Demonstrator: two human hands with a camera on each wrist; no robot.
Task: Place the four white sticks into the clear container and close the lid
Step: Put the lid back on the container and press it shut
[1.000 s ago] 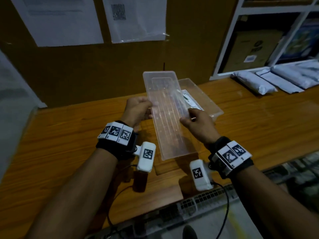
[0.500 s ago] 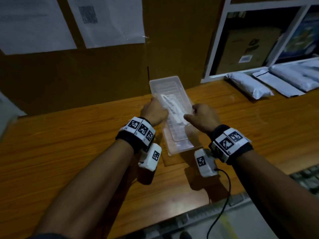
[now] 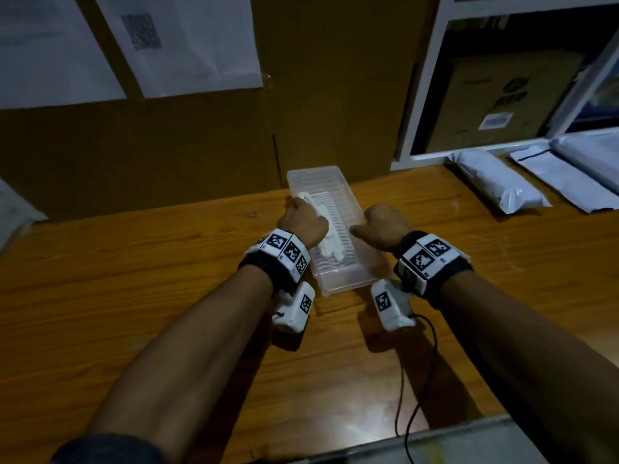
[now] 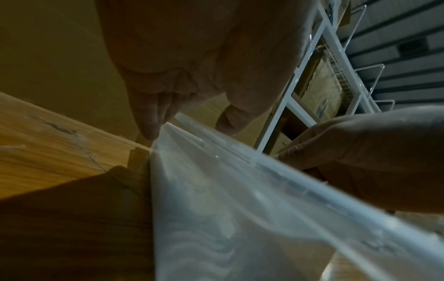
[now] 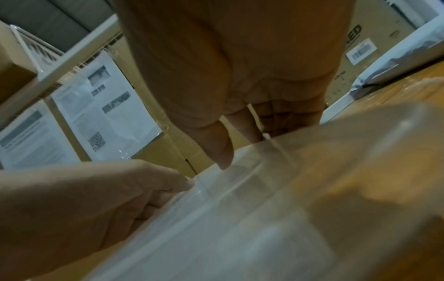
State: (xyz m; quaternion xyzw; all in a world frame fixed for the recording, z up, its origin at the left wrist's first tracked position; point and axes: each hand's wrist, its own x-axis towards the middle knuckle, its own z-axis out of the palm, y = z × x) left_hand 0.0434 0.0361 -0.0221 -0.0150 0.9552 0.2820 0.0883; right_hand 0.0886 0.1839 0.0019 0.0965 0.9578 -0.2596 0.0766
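Note:
The clear container (image 3: 348, 282) stands lengthwise on the wooden table (image 3: 134, 279), and its clear lid (image 3: 321, 182) lies flat on top. Through the lid I see the white sticks (image 3: 336, 229) lying inside. My left hand (image 3: 303, 220) grips the lid's left long edge with curled fingers (image 4: 151, 131). On the right long edge, my right hand (image 3: 382, 226) does the same, fingers (image 5: 224, 152) bent down onto the rim. Whether the lid has snapped on all round cannot be told.
White plastic packets (image 3: 495, 184) lie at the back right, below a white shelf frame (image 3: 422, 95) that holds a cardboard box (image 3: 495, 95). Papers (image 3: 194, 41) hang on the brown wall behind. A black cable (image 3: 418, 380) trails from my right wrist to the table's front edge.
The lid, held up and tilted in both hands a second ago, has come down onto the container. Both hands moved forward and down with it.

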